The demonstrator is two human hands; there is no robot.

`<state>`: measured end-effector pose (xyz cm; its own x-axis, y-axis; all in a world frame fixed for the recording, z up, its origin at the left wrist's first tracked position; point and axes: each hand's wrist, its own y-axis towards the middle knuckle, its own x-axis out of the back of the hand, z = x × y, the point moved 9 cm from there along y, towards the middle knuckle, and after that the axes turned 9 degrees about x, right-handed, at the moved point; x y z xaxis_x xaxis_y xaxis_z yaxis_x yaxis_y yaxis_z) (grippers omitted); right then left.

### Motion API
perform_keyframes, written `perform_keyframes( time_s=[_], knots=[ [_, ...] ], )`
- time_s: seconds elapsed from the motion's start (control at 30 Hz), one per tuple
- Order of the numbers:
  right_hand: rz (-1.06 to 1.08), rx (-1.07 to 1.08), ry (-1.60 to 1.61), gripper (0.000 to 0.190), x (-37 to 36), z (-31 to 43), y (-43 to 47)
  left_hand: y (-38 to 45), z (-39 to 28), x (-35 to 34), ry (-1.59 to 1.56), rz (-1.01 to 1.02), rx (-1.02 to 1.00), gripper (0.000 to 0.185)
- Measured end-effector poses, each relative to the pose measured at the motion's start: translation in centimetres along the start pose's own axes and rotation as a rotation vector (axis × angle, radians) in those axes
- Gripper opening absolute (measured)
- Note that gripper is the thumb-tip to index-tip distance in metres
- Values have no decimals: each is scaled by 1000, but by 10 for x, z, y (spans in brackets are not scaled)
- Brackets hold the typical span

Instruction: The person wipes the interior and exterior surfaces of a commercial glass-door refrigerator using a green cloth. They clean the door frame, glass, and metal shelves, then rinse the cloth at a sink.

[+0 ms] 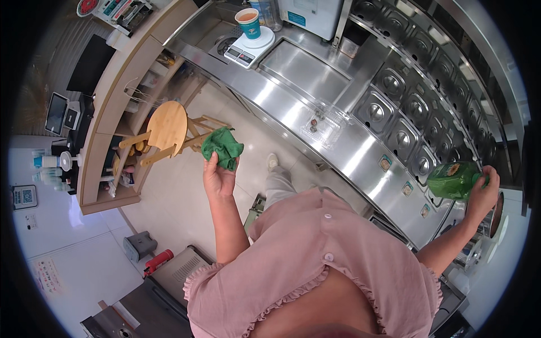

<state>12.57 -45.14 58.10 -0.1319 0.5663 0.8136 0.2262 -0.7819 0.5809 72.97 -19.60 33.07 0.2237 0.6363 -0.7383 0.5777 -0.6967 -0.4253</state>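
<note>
My left hand [220, 179] holds a crumpled green cloth [222, 148] up over the floor, away from the counter. Out at the right, my right hand [484, 190] grips the neck end of a green plastic bottle [450, 181]. The bottle lies tilted on its side in the air above the right end of the stainless steel counter [270, 91]. On the counter sits a clear plastic container [323, 126] with a few small dark pieces in it. A paper cup [249, 25] of orange-brown drink stands on a white digital scale [253, 48].
Lidded steel pans [376, 112] line the counter's far side. A folding wooden chair [169, 126] stands on the floor at left, before a wooden shelf unit [114, 97]. A fire extinguisher [158, 262] and a grey bin [140, 245] are at lower left.
</note>
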Motion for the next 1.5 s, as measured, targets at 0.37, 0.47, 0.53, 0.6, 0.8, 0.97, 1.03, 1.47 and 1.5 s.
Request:
perform_keyframes(
  time_s=[0.37,0.47,0.53,0.6,0.8,0.97,1.03,1.47,1.5],
  knots=[
    [-160,224,723,18,3,214,138,89,-102,42,-31,22,14,43],
    [-61,216,840,16,-29,305,165,114,-145,50,-16,13,0,42],
    [-7,233,896,15,-49,374,177,128,-176,60,-11,10,-6,40],
    [45,296,970,16,-68,432,188,141,-205,68,-9,6,-21,39],
    [108,430,1044,16,-105,582,199,168,-270,102,54,-70,-70,43],
    [71,539,942,16,-117,664,220,192,-290,122,-27,-121,-81,42],
    [54,549,941,17,-126,686,229,200,-300,128,-84,-158,-91,42],
    [53,581,1166,17,-220,802,310,286,-366,151,-199,-300,-106,39],
    [56,587,1167,17,-225,809,316,299,-371,144,-195,-288,-110,39]
  ],
)
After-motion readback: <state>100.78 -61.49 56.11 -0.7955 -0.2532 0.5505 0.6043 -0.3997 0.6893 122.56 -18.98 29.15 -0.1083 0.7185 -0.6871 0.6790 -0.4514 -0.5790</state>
